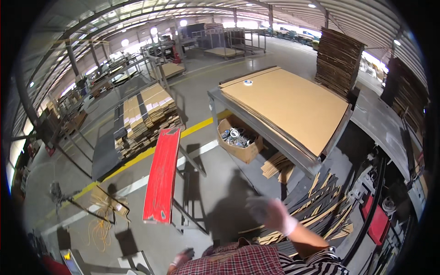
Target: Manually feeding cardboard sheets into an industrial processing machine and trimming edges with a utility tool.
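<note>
My right hand (271,215), in a pale glove with a dark grey palm, is held out in front of my body over the floor. Motion smears its fingers, and no held object can be made out. Beneath and beside it lies a heap of narrow cardboard strips (316,208), dark and tan. Low by my checked apron is my left hand (182,257), also gloved and small in view; how its fingers are set does not show. The nearest large thing ahead of it is a long bench with a scuffed red top (161,176) on dark metal legs.
A metal-framed table (293,158) carries large tan sheets (288,105) with a tape roll (248,83) on top. By its leg stands a cardboard box (245,153) of used rolls. Stacked boards (146,112) lie left; tall dark stacks (339,59) rise right. Yellow cord (101,229) trails left.
</note>
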Demonstrator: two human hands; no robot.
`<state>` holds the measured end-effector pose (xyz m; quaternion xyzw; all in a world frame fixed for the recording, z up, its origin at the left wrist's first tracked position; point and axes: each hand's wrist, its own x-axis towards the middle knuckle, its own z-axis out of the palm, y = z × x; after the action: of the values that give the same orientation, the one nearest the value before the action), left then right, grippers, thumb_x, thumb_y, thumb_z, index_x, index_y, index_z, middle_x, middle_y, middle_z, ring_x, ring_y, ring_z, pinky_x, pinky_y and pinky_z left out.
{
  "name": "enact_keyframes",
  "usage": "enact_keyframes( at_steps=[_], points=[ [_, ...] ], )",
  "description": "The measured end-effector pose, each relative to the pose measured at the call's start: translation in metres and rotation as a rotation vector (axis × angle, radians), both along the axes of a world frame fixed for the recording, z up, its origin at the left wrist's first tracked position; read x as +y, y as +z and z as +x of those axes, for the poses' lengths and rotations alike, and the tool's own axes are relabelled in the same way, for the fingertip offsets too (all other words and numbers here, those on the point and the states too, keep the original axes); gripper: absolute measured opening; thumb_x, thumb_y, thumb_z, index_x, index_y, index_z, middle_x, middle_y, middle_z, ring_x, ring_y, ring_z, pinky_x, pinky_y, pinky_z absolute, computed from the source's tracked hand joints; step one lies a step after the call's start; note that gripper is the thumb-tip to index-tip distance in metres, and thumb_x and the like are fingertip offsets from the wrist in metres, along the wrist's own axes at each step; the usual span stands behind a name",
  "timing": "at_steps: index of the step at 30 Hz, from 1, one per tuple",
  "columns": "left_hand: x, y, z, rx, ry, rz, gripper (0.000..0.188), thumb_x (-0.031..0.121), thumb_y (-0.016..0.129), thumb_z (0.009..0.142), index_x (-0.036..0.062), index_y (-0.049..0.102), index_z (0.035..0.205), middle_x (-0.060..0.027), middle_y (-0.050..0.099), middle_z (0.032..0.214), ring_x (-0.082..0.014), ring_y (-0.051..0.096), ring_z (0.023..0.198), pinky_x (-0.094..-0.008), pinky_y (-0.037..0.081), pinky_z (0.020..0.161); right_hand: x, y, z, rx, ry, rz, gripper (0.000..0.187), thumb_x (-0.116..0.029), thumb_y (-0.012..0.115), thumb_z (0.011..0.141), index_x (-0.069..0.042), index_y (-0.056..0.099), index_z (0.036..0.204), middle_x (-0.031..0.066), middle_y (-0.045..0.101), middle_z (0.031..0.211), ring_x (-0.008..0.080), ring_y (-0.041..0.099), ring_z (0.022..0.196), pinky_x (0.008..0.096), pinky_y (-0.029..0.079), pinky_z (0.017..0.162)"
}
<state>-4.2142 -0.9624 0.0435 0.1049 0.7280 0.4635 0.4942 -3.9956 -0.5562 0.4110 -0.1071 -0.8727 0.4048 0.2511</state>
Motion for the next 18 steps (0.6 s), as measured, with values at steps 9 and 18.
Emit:
enact_keyframes(
  at_steps=[9, 18],
  points=[
    [0.228, 0.138, -0.239, -0.047, -0.094, 0.165, 0.048, 0.027, 0.064, 0.095, 0.0001, 0.055, 0.134, -0.0098, 0.067, 0.117, -0.0164, 0.064, 0.102, -0.0276, 0.050, 0.091, 0.137, -0.074, -0.299, -0.211, 0.551, 0.251, 0.040, -0.029, 0.060, 0.091, -0.011, 0.056, 0.126, 0.0156, 0.066, 0.097, 0.0378, 0.064, 0.089, 0.0461, 0.052, 0.076],
    [0.575, 0.194, -0.571, 0.244, -0.285, 0.496, 0.043, 0.022, 0.060, 0.097, -0.0038, 0.054, 0.131, -0.0133, 0.063, 0.125, -0.0183, 0.059, 0.115, -0.0302, 0.045, 0.101, 0.338, -0.044, -0.488, -0.397, 0.014, 0.293, 0.039, -0.039, 0.055, 0.097, -0.011, 0.061, 0.124, 0.0131, 0.067, 0.116, 0.0325, 0.064, 0.106, 0.0400, 0.053, 0.090]
  ],
)
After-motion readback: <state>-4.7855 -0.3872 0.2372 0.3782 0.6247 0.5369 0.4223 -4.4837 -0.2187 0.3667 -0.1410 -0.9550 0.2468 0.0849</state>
